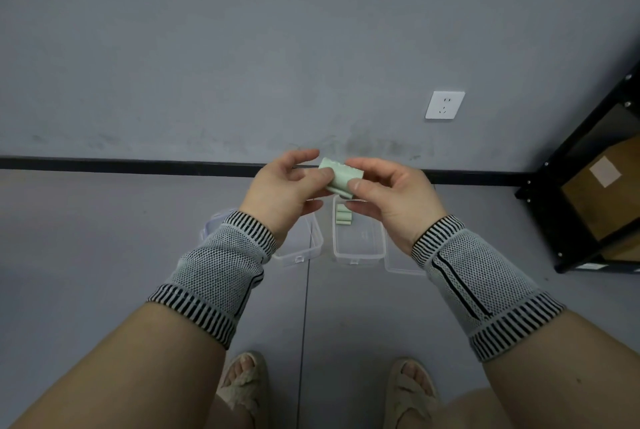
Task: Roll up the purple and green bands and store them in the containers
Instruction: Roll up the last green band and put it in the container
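Nearest to me, at the bottom of the view, I see two feet in beige woven sandals (242,383) on the grey floor (104,238). Above them come my two forearms, each with a grey knitted wrist sleeve with black-and-white striped cuffs (221,272).

Both hands are raised in front of me, above the floor. The left hand (287,193) holds the left end of a pale green rolled band (341,177); its thumb lies on the roll, and its index finger is stretched out above it. The right hand (391,193) pinches the right end of the same roll between thumb and curled fingers. The roll is in the air between the two hands, just above the boxes.

Below the hands, on the floor, stand two clear plastic containers side by side. The left clear container (301,248) is mostly hidden by my left wrist, and I cannot tell what is in it. The right clear container (358,245) holds some small pale green rolls (343,217) at its far end. A clear flat lid (401,264) lies just beside it, on the right.

Farther away are a black baseboard strip (138,165), a grey wall with a white wall socket (445,105), and, at the right, a black metal shelf (554,220) with a brown cardboard box (606,193).
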Demonstrator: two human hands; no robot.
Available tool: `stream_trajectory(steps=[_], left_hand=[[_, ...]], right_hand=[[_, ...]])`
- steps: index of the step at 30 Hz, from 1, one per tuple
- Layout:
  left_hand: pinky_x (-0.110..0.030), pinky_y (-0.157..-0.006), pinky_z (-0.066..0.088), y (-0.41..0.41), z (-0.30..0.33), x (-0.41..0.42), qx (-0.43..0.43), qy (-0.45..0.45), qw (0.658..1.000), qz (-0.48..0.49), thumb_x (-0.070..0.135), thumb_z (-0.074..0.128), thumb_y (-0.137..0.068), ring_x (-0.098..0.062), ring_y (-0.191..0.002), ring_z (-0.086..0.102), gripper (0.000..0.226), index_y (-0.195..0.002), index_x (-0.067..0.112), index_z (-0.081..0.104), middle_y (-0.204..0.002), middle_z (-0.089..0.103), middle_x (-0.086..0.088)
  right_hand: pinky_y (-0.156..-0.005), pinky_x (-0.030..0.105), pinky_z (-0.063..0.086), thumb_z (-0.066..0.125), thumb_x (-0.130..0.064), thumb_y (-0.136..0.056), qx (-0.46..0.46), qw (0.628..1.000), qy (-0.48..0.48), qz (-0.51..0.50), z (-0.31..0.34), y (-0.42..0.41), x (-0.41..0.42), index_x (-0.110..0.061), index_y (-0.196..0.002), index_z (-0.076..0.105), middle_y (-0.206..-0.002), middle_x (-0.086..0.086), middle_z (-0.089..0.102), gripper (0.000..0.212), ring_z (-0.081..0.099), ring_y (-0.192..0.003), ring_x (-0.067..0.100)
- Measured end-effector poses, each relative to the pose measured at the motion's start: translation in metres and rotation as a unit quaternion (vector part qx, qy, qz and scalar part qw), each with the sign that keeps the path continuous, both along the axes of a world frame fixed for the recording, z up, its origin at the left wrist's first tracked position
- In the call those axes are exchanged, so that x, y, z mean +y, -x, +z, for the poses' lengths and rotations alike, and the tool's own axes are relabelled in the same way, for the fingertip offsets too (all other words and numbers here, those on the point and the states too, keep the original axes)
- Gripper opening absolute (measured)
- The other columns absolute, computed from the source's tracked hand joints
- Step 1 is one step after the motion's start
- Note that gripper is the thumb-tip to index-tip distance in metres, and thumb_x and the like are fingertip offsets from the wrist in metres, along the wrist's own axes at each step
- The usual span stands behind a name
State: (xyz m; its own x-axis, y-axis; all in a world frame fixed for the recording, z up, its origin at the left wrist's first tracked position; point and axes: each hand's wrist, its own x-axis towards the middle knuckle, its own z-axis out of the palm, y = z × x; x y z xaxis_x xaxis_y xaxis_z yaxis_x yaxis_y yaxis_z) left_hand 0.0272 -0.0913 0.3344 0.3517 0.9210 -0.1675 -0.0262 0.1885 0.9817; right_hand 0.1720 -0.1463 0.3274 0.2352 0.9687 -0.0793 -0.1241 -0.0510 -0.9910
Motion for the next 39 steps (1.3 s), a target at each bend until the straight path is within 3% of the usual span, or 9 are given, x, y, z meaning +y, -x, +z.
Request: stream_trajectory(steps=[5, 9, 12, 16, 21, 30, 39], left_hand=[[-0.023, -0.065, 0.048, 0.002, 0.000, 0.002, 0.063, -0.031, 0.997, 0.011, 0.015, 0.069, -0.083, -0.015, -0.082, 0.067, 0.020, -0.102, 0.017, 0.066, -0.091, 0.072, -0.006], [-0.020, -0.059, 0.047, 0.002, -0.001, 0.002, 0.049, -0.022, 0.998, 0.021, 0.012, 0.069, -0.083, -0.013, -0.070, 0.063, 0.011, -0.093, 0.014, 0.067, -0.078, 0.069, -0.003], [-0.022, -0.059, 0.048, 0.002, -0.002, 0.003, 0.036, -0.018, 0.999, 0.025, 0.010, 0.070, -0.082, -0.015, -0.068, 0.062, 0.011, -0.092, 0.010, 0.067, -0.075, 0.067, -0.006], [-0.024, -0.062, 0.050, 0.003, -0.001, 0.003, 0.028, -0.021, 0.999, 0.018, 0.007, 0.070, -0.081, -0.016, -0.072, 0.065, 0.012, -0.093, 0.009, 0.065, -0.075, 0.069, -0.005], [-0.022, -0.061, 0.052, 0.004, 0.002, 0.002, 0.021, -0.043, 0.999, 0.008, 0.001, 0.070, -0.079, -0.011, -0.066, 0.062, 0.018, -0.091, 0.013, 0.064, -0.077, 0.070, -0.001], [-0.023, -0.060, 0.050, 0.001, -0.007, -0.001, 0.070, -0.057, 0.996, 0.021, 0.010, 0.074, -0.078, -0.015, -0.075, 0.064, 0.017, -0.090, 0.020, 0.066, -0.086, 0.072, 0.000], [-0.026, -0.070, 0.051, -0.020, -0.029, 0.007, 0.059, -0.020, 0.997, 0.049, 0.010, 0.073, -0.079, -0.018, -0.082, 0.067, 0.021, -0.097, 0.019, 0.067, -0.094, 0.073, -0.002]], right_hand=[[-0.075, 0.028, 0.056, 0.066, 0.004, -0.082, -0.029, 0.999, -0.008, -0.032, 0.000, -0.001, 0.001, -0.022, -0.100, 0.061, -0.099, 0.008, 0.066, 0.032, 0.066, -0.082, 0.014], [-0.079, 0.031, 0.056, 0.074, 0.001, -0.076, -0.038, 0.998, -0.008, -0.047, -0.003, -0.001, 0.001, -0.012, -0.102, 0.059, -0.101, 0.011, 0.069, 0.033, 0.069, -0.085, 0.018], [-0.076, 0.032, 0.058, 0.072, 0.002, -0.077, -0.046, 0.998, -0.007, -0.033, -0.002, 0.001, -0.001, -0.014, -0.101, 0.060, -0.087, 0.008, 0.073, 0.031, 0.071, -0.079, 0.019], [-0.067, 0.029, 0.055, 0.065, 0.008, -0.081, 0.026, 0.999, 0.000, -0.036, -0.002, -0.001, 0.001, -0.015, -0.098, 0.062, -0.070, 0.005, 0.070, 0.029, 0.067, -0.066, 0.017], [-0.073, 0.029, 0.056, 0.061, 0.003, -0.085, 0.113, 0.993, 0.008, -0.024, 0.001, -0.003, 0.001, -0.010, -0.097, 0.064, -0.078, 0.008, 0.069, 0.018, 0.066, -0.068, 0.017], [-0.069, 0.027, 0.055, 0.067, -0.009, -0.084, 0.041, 0.997, 0.039, -0.056, -0.008, -0.005, 0.002, -0.014, -0.092, 0.067, -0.076, 0.004, 0.069, 0.009, 0.065, -0.064, 0.012], [-0.068, 0.027, 0.056, 0.073, -0.016, -0.080, -0.012, 0.991, 0.074, -0.108, -0.022, -0.016, 0.014, -0.016, -0.087, 0.066, -0.083, 0.005, 0.070, 0.010, 0.067, -0.069, 0.013]])
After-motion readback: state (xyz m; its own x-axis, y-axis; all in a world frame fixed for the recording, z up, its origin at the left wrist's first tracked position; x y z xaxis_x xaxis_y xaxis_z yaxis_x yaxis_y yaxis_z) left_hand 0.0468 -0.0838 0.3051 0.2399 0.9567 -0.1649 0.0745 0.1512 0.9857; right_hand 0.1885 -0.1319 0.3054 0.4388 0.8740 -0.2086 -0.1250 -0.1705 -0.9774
